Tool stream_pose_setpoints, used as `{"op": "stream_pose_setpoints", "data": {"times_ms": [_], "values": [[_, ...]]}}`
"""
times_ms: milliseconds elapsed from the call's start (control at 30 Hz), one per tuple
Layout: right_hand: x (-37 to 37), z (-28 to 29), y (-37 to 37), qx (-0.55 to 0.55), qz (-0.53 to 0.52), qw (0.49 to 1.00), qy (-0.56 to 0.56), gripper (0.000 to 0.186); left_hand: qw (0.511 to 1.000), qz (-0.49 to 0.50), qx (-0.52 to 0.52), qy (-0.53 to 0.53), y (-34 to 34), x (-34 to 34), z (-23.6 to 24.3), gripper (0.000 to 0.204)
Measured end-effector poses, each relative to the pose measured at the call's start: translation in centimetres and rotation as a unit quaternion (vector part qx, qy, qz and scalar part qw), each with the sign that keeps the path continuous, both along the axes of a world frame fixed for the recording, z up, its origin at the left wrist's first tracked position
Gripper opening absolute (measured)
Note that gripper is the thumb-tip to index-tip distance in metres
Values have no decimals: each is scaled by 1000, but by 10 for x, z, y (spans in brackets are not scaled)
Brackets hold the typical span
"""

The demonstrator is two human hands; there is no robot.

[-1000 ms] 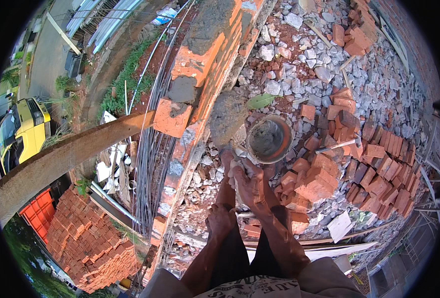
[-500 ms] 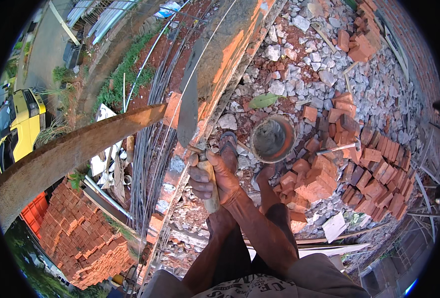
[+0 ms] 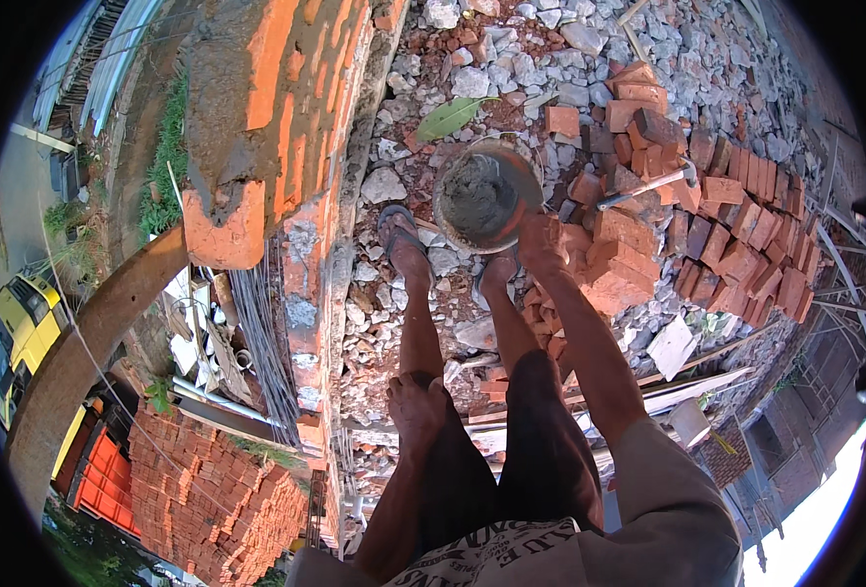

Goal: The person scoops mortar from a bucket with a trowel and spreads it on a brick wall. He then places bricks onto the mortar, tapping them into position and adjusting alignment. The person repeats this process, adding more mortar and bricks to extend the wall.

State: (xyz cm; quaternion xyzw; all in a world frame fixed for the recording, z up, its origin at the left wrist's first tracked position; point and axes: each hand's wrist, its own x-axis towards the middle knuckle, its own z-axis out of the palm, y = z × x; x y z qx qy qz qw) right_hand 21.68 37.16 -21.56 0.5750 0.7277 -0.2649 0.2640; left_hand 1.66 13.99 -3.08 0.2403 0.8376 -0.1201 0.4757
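My right hand (image 3: 543,243) is closed at the near right rim of a round bucket (image 3: 523,176). The trowel it gripped in the earlier frame is almost wholly hidden now; a dark reddish edge beside the fingers may be its blade. Wet grey mortar (image 3: 474,191) lies heaped inside the bucket. My left hand (image 3: 415,406) rests on my left knee, fingers laid over it and holding nothing. To the left runs a brick wall top (image 3: 306,117) smeared with mortar (image 3: 220,108), and a single orange brick (image 3: 226,227) sits at the near end of that layer.
Loose bricks (image 3: 638,254) are piled right of the bucket, a hammer (image 3: 648,186) lying on them. Broken stone rubble (image 3: 570,39) covers the ground. A long plank (image 3: 110,323) juts out left of the wall, above steel rods (image 3: 257,333). A large brick stack (image 3: 208,489) stands lower left.
My right hand has gone from beside the wall, where it held the trowel blade-up, right to the bucket. The view has shifted, showing more of the wall top. My left hand stays near my knee.
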Motion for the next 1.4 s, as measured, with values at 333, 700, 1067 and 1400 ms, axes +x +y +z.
{"op": "stream_pose_setpoints", "data": {"times_ms": [333,700,1067,1400], "values": [[-55,-20,-23,172,480,847,-153,26,1000,-29,-1,2,-12,6,-8,53],[8,-76,-27,-64,-115,986,103,28,1000,-21,10,14,-13,11,-12,55],[50,-134,-84,-28,-64,970,235,33,999,-33,10,9,-6,12,-9,53],[38,15,-57,-140,-195,924,299,40,999,-18,32,1,-1,11,-4,57]]}}
